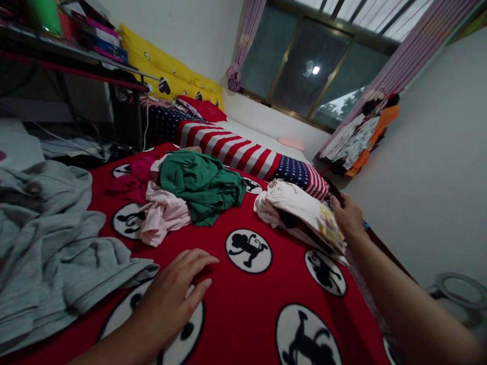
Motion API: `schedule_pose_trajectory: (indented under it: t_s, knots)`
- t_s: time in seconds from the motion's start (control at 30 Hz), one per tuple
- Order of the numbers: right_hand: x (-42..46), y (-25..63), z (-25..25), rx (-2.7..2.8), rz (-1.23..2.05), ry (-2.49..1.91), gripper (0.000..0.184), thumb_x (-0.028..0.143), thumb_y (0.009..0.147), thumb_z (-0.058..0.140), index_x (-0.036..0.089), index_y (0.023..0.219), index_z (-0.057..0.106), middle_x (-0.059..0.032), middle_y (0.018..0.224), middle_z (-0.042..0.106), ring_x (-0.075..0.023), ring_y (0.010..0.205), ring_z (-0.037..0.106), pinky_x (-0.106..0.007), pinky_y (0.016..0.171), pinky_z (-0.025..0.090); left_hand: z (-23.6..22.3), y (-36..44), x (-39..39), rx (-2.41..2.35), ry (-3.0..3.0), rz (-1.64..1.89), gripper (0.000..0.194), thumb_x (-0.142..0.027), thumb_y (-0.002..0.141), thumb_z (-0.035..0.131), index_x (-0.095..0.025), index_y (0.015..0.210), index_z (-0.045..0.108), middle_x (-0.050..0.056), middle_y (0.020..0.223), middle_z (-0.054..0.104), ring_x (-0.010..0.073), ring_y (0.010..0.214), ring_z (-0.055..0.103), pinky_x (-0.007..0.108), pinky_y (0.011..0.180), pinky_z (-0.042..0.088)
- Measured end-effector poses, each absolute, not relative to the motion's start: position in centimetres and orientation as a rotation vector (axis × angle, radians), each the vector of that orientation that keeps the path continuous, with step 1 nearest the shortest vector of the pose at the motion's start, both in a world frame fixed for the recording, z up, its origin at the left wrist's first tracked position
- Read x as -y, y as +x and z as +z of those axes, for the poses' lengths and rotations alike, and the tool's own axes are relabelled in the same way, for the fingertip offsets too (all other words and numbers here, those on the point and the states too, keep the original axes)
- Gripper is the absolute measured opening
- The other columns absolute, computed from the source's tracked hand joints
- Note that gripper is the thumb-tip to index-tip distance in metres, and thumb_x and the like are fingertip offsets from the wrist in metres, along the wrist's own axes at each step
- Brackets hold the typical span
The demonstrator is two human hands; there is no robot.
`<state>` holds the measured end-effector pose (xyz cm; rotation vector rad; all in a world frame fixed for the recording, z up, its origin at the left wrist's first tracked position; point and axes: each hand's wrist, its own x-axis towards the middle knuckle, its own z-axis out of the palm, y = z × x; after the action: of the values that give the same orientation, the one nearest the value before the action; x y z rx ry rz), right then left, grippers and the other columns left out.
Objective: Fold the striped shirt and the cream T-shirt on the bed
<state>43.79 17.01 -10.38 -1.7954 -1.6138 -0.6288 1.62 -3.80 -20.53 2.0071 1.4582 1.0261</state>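
My left hand lies flat on the red bedspread, fingers stretched out, holding nothing, right beside a grey garment. My right hand reaches to the far right edge of the bed and rests against a stack of folded white and floral clothes; its fingers are hidden behind the stack. A heap of green and pink clothes lies in the middle of the bed, beyond my left hand.
A stars-and-stripes blanket and a red pillow lie further back. A dark desk with books stands at the left. A window with striped curtains faces me; clothes hang at the right wall.
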Motion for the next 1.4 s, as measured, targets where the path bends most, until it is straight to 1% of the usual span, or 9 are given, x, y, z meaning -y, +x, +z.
schedule_pose_trajectory:
  t_s: [0.1, 0.2, 0.4, 0.5, 0.73, 1.03, 1.2, 1.33, 1.4]
  knots:
    - [-16.7, 40.9, -13.4, 1.767, -0.544, -1.852, 0.059, 0.051, 0.094, 0.024, 0.018, 0.137, 0.046, -0.0147, 0.139, 0.048, -0.0277, 0.127, 0.044, -0.045, 0.103, 0.035, -20.4, 1.6, 3.8, -1.443, 2.014, 1.029, 0.026, -0.023, 0.084, 0.052, -0.027, 0.106, 0.064, 0.004, 0.111, 0.063, 0.023, 0.105, 0.056, 0.037, 0.092, 0.045]
    - [-16.4, 39.3, -15.6, 1.877, -0.344, -2.185, 0.059, 0.052, 0.094, 0.023, 0.023, 0.142, 0.04, -0.0126, 0.149, 0.036, -0.0316, 0.138, 0.031, -0.053, 0.107, 0.028, -19.9, 1.6, 3.8, -1.417, 2.014, 1.021, 0.024, -0.019, 0.083, 0.051, -0.025, 0.102, 0.065, 0.004, 0.108, 0.063, 0.0221, 0.103, 0.056, 0.037, 0.091, 0.044]
    - [-14.4, 36.8, -14.2, 2.04, -0.167, -2.198, 0.053, 0.043, 0.092, 0.037, 0.011, 0.133, 0.049, -0.0211, 0.134, 0.051, -0.0342, 0.129, 0.044, -0.048, 0.103, 0.035, -19.3, 1.7, 3.7, -1.374, 2.007, 1.107, 0.022, -0.013, 0.08, 0.053, -0.023, 0.091, 0.069, 0.004, 0.099, 0.065, 0.0207, 0.098, 0.058, 0.035, 0.088, 0.045]
    - [-9.4, 32.3, -16.0, 1.988, -0.154, -2.162, 0.063, 0.045, 0.093, 0.035, 0.006, 0.142, 0.036, -0.0269, 0.143, 0.039, -0.0364, 0.132, 0.04, -0.049, 0.101, 0.036, -19.6, 1.6, 3.6, -1.345, 2.029, 1.163, 0.023, -0.013, 0.078, 0.055, -0.023, 0.09, 0.071, 0.004, 0.096, 0.067, 0.0208, 0.096, 0.059, 0.034, 0.089, 0.045]
    - [6.1, 20.9, -20.3, 2.336, 0.054, -1.889, 0.058, 0.046, 0.093, 0.038, 0.022, 0.145, 0.037, -0.0138, 0.155, 0.024, -0.0352, 0.143, 0.018, -0.062, 0.106, 0.024, -19.9, 1.2, 3.2, -1.341, 2.168, 1.188, 0.021, -0.012, 0.079, 0.056, -0.018, 0.09, 0.073, 0.006, 0.095, 0.07, 0.0193, 0.095, 0.061, 0.031, 0.089, 0.047]
    - [11.4, 18.3, -20.3, 2.242, 0.083, -1.724, 0.049, 0.039, 0.093, 0.041, 0.02, 0.137, 0.048, -0.0097, 0.151, 0.035, -0.0294, 0.141, 0.027, -0.055, 0.111, 0.024, -19.9, 1.5, 5.9, -1.379, 2.43, 1.046, 0.023, -0.01, 0.08, 0.054, -0.015, 0.092, 0.072, 0.01, 0.1, 0.068, 0.0213, 0.1, 0.059, 0.034, 0.094, 0.045]
    - [11.9, 19.0, -20.0, 2.188, 0.192, -1.593, 0.043, 0.037, 0.091, 0.048, 0.019, 0.128, 0.057, -0.011, 0.146, 0.043, -0.0286, 0.138, 0.033, -0.053, 0.111, 0.026, -17.1, -3.1, 8.5, -1.385, 2.625, 1.03, 0.044, -0.011, 0.078, 0.055, -0.018, 0.12, 0.061, 0.013, 0.133, 0.053, 0.0265, 0.128, 0.042, 0.042, 0.111, 0.029]
    - [12.0, 19.1, -19.9, 2.163, 0.234, -1.579, 0.042, 0.034, 0.089, 0.051, 0.018, 0.127, 0.058, -0.0123, 0.145, 0.045, -0.0288, 0.137, 0.035, -0.053, 0.111, 0.025, -14.2, -10.9, 7.3, -2.15, 2.43, 1.041, 0.059, -0.019, 0.075, 0.062, -0.018, 0.133, 0.049, 0.016, 0.15, 0.033, 0.0359, 0.141, 0.022, 0.052, 0.114, 0.017]
    - [11.9, 19.1, -19.9, 2.156, 0.244, -1.573, 0.041, 0.033, 0.088, 0.052, 0.018, 0.127, 0.059, -0.0121, 0.145, 0.045, -0.0289, 0.137, 0.035, -0.053, 0.111, 0.024, -14.0, -14.5, 6.1, -2.458, 2.039, 0.864, 0.088, -0.037, 0.065, 0.075, -0.015, 0.141, 0.037, 0.022, 0.154, 0.021, 0.0442, 0.139, 0.021, 0.055, 0.107, 0.026]
